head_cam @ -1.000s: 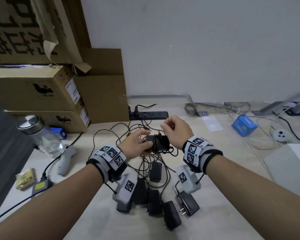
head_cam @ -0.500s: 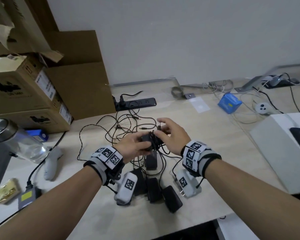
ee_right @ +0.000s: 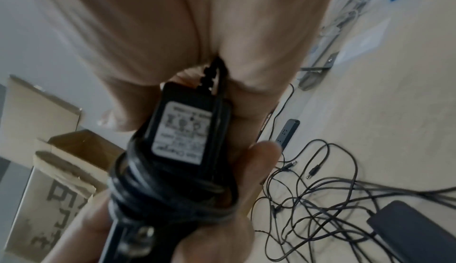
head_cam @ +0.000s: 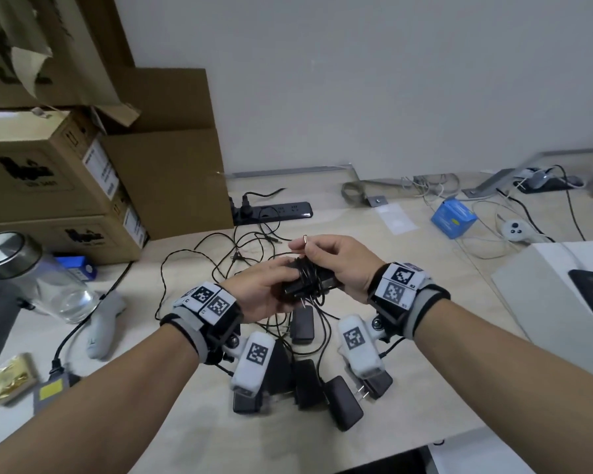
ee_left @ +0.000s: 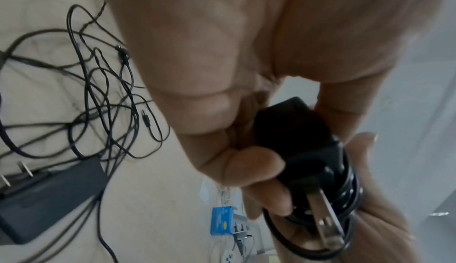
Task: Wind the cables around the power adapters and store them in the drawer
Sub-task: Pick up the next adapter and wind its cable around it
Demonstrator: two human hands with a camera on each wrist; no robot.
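Observation:
A black power adapter [head_cam: 308, 283] with its cable wound round it hangs above the desk between both hands. My left hand [head_cam: 266, 290] grips its plug end, fingers curled round the body [ee_left: 293, 130], with the metal prongs [ee_left: 328, 226] sticking out. My right hand [head_cam: 334, 260] holds the other end of the adapter [ee_right: 182, 130] and pinches the cable's barrel plug [head_cam: 304, 239] at the fingertips. Several more black adapters [head_cam: 310, 379] lie under my wrists, their loose cables [head_cam: 226, 258] tangled on the desk. No drawer is in view.
Cardboard boxes [head_cam: 93, 159] are stacked at the back left beside a black power strip [head_cam: 274, 211]. A glass jar [head_cam: 38, 278] and a grey controller [head_cam: 100, 330] sit on the left. A blue box [head_cam: 454, 217], a white remote [head_cam: 516, 230] and a white box [head_cam: 558, 302] are on the right.
My right hand has pulled the cable's last length up over the adapter, so the barrel plug now shows at its fingertips. Both hands have stayed on the adapter. The head view has shifted.

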